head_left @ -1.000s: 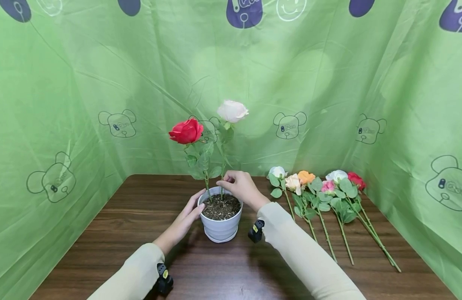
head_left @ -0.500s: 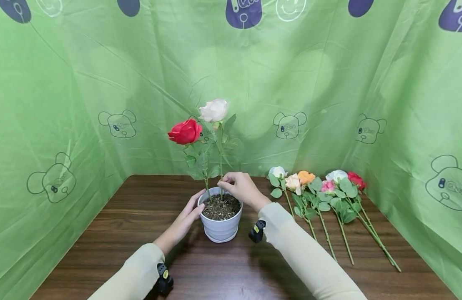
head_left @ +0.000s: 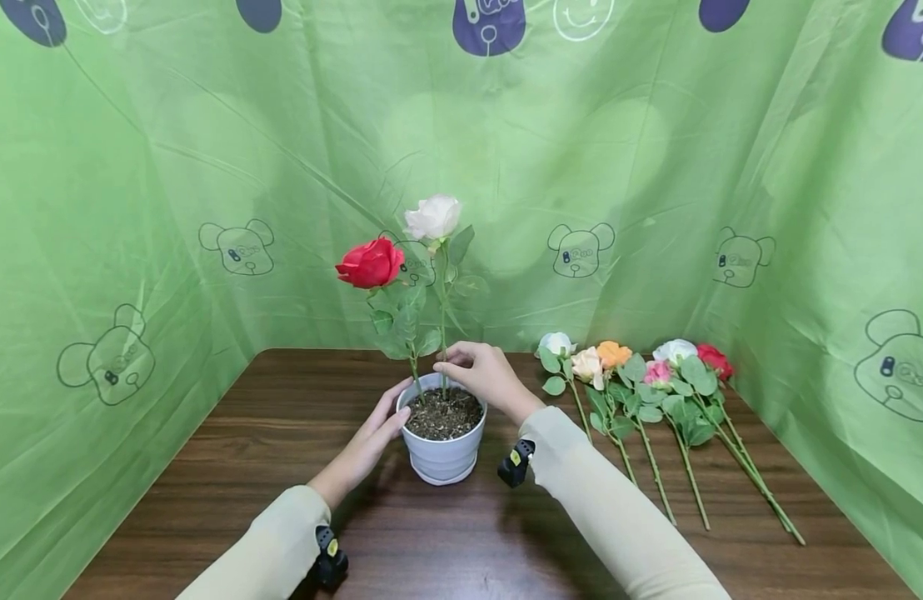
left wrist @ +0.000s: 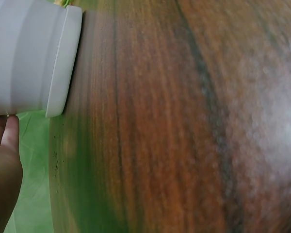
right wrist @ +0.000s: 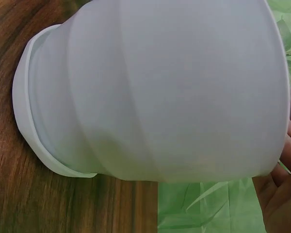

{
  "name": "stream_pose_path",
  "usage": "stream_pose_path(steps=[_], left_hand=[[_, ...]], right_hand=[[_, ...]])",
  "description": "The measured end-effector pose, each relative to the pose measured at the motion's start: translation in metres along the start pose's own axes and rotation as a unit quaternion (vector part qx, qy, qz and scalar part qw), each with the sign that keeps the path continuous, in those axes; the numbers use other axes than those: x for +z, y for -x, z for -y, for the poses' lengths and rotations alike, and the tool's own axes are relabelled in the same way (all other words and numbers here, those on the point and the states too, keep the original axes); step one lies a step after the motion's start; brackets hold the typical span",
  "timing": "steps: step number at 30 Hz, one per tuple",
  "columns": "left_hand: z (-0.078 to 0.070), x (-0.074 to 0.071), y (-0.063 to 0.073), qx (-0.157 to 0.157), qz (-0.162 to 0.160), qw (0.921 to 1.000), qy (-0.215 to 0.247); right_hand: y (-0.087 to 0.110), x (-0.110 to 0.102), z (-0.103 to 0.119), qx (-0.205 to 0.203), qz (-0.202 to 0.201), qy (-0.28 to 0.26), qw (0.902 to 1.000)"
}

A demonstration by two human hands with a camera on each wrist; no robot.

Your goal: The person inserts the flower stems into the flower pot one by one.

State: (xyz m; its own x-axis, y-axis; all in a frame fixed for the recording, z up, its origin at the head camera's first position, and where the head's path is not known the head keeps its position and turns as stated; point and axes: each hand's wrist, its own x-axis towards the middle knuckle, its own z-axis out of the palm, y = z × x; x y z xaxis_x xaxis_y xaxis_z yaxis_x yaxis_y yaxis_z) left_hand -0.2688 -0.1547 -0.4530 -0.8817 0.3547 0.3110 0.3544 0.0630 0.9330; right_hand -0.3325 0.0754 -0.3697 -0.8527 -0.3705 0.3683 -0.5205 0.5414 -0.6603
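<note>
At the left, the left hand (head_left: 375,425) rests against the left wall of the ribbed pale-grey flowerpot (head_left: 445,460), thumb at the near side and fingers reaching along the far side; they are extended and parted, cradling rather than clenched. The pot stands on its saucer (head_left: 442,479) on the dark wood-grain table (head_left: 236,450), filled with soil (head_left: 442,419) nearly to the rim.

In the pot's left part stands the red rose (head_left: 370,263), tipped a little left. Just right of it is the blush-white rose (head_left: 433,218), its stem foot in the soil. Its long axis runs nearly upright — the stem lies at the left ends of the right hand's (head_left: 486,375) fingers, the bloom well above them. The right hand is the nearer 1: thumb and forefinger pinch this stem low down, above the soil.

Farther right, 6 roses lie with blooms to the far side and stems slanting near and right: a white rose (head_left: 556,344), peach rose (head_left: 587,367), orange rose (head_left: 614,355), pink rose (head_left: 658,373), second white rose (head_left: 676,350) and second red rose (head_left: 715,361).

The green cloth (head_left: 499,125) bears bear-head prints with small lettering, too blurred to read surely; the pot shows no label.
</note>
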Motion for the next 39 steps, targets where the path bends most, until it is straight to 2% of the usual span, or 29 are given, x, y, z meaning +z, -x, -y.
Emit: stream_pose_path(steps=[8,14,23,29,39], left_hand=[[0.002,0.000,-0.002,-0.002,0.004,1.0000,0.002],[0.003,0.000,-0.002,0.002,0.004,1.0000,0.006],[0.002,-0.002,-0.001,0.005,0.003,1.0000,0.002],[0.001,-0.002,-0.001,0.004,0.004,1.0000,0.002],[0.002,-0.001,-0.001,0.001,0.000,1.0000,-0.002]], right_hand=[[-0.001,-0.003,0.002,0.013,-0.011,-0.008,0.9998],[0.006,-0.016,-0.001,0.010,-0.022,-0.022,0.9995],[0.026,-0.041,-0.014,0.030,0.020,-0.028,0.9990],[0.043,-0.053,-0.031,0.048,0.038,-0.006,0.9981],[0.074,-0.069,-0.068,0.060,0.056,-0.002,0.9966]])
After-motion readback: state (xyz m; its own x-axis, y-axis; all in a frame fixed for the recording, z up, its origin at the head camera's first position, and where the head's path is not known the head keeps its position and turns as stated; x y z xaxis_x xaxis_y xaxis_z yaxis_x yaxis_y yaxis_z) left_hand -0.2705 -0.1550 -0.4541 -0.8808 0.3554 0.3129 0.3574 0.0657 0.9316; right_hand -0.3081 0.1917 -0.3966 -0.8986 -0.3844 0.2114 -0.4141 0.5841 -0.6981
